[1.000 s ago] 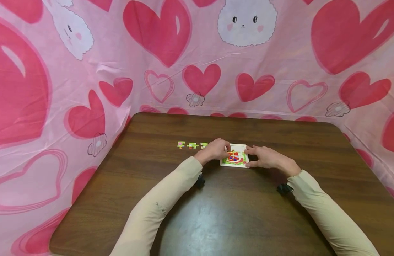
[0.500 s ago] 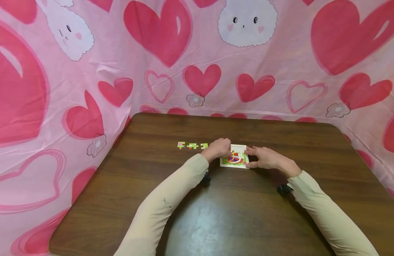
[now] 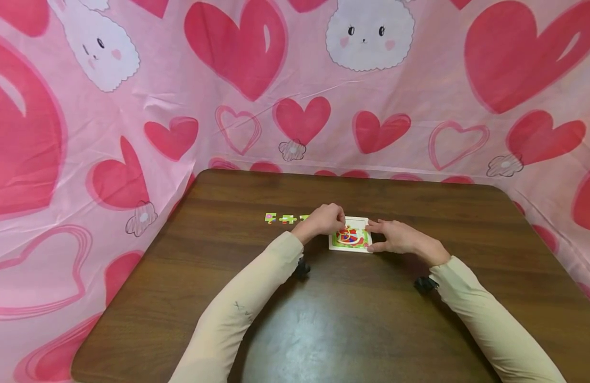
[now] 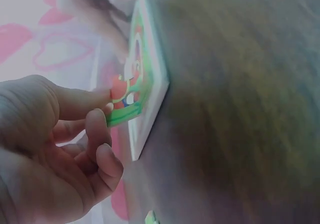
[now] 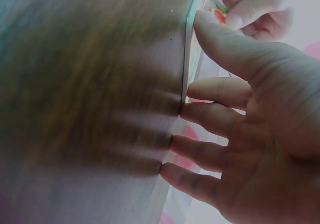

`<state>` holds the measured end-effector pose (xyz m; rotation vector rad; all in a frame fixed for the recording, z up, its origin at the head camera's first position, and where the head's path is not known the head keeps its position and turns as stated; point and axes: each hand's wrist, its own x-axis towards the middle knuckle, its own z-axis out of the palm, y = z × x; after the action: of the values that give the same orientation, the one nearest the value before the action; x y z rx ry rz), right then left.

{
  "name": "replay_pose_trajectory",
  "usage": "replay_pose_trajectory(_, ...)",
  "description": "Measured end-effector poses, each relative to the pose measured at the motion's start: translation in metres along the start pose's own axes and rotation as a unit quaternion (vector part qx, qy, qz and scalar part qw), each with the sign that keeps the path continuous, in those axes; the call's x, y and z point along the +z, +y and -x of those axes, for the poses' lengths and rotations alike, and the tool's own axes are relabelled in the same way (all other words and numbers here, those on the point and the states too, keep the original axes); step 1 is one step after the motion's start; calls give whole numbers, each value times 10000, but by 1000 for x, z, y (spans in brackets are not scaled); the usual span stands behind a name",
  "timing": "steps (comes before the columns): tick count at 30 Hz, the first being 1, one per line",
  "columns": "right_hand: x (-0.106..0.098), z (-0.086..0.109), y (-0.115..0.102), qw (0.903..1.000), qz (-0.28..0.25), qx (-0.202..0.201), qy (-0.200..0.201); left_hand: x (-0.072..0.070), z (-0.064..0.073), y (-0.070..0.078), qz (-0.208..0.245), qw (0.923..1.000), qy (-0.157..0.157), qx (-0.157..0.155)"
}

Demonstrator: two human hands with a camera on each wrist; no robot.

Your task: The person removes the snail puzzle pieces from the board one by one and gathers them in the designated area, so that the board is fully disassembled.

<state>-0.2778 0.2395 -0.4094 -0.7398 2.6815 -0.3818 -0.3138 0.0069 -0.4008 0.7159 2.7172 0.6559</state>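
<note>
A puzzle board (image 3: 350, 249) with a white rim lies on the table; a colourful red, blue and green picture fills most of it, and a pale strip shows along its far side. In the left wrist view, my left hand (image 4: 60, 139) pinches a red and green puzzle piece (image 4: 122, 115) between thumb and fingers, tilted over the board's edge. My right hand (image 3: 397, 235) rests at the board's right side. Its thumb and index fingertip touch the rim, and the other fingers, fairly straight, reach down to the table (image 5: 100, 108).
Left of the board lie loose green puzzle pieces in a row: one with a pink flower (image 3: 270, 217), a middle one (image 3: 288, 218), and another (image 3: 304, 217) partly behind the left hand. A pink heart-print cloth (image 3: 304, 80) hangs behind the brown table.
My left hand turned inward over the board, then drew back a little to the left, and more of the picture shows now. The right hand has stayed at the board's side.
</note>
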Motion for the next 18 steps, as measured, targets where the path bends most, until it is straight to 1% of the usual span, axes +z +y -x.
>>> replay_pose_trajectory(3,1,0,0,10000,39,-12,14,-5,2,-2,148,9999,72,22)
replay_pose_trajectory(6,1,0,0,9999,81,-93,57,-8,2,-4,182,9996,182,98)
replay_pose_trajectory(8,0,0,0,9999,25,-79,73,-9,3,-5,224,9995,190,119)
replay_pose_trajectory(10,0,1,0,9999,48,-136,92,-8,2,-6,245,9995,131,152)
replay_pose_trajectory(13,0,0,0,9999,30,-109,89,-4,2,-6,205,9996,-46,205)
replay_pose_trajectory(15,1,0,0,9998,67,-138,81,0,1,-6,132,9995,-133,251)
replay_pose_trajectory(18,1,0,1,9999,59,-139,66,2,3,-3,-116,9990,-325,293)
